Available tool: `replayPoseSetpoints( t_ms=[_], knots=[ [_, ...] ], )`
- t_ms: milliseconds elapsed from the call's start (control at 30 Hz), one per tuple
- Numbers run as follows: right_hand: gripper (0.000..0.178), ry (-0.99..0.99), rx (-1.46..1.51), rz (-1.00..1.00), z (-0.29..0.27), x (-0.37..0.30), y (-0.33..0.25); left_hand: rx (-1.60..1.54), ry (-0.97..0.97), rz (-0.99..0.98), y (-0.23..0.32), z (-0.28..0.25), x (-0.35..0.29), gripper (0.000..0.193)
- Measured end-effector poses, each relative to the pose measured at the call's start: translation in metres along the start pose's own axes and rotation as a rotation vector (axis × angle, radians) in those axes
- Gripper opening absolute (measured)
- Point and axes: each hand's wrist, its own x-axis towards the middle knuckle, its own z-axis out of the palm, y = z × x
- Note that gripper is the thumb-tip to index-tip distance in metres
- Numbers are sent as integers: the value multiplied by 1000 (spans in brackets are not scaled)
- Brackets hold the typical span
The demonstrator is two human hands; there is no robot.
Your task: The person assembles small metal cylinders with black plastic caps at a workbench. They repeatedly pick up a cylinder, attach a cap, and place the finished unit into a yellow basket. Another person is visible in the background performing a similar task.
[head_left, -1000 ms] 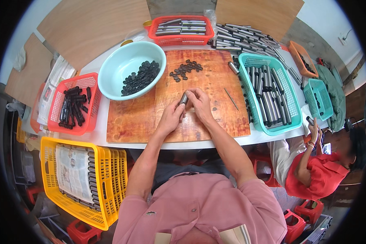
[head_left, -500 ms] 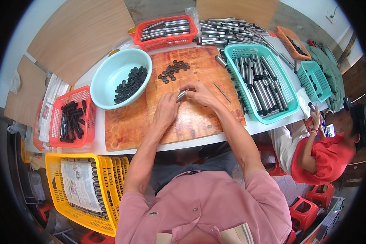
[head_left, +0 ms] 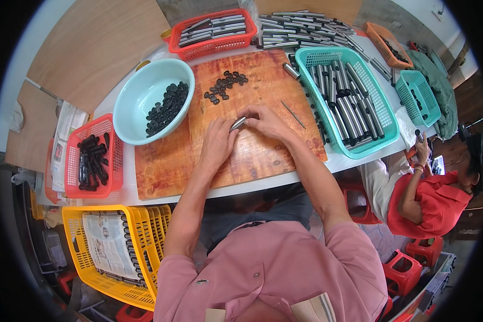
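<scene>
Above the middle of the wooden board, a short silver metal tube lies slantwise between my two hands. My left hand is closed around its lower left part. The fingers of my right hand are bent and pinch at the tube's upper right end, which they cover. Just beyond my hands is a loose group of small black caps. A thin metal rod lies on the board to the right of my right hand.
At left stand a pale blue basin of black caps and a red basket of black pieces. A teal basket of metal tubes flanks the board at right. Tubes pile up behind. A co-worker in red sits at right.
The whole view has shifted slightly. My hands keep nearly the same hold on the tube, which shows a little more between them. The co-worker's hand has moved a little.
</scene>
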Motion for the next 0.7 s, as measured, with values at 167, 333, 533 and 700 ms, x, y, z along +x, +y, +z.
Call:
replayPoseSetpoints(
  t_ms=[167, 333, 533, 700],
  knots=[
    [27, 131, -195, 46, 3, 25, -14, 33, 0, 13, 6, 2, 1, 27],
    [28, 347, -578, -143, 31, 64, -16, 60, -45, -34, 9, -6, 6, 26],
    [19, 442, -732, -212, 44, 73, 14, -3, -40, -33, -1, -1, 8, 25],
    [17, 449, -795, -219, 46, 68, 3, -74, -47, -91, 1, -2, 6, 24]
  ],
)
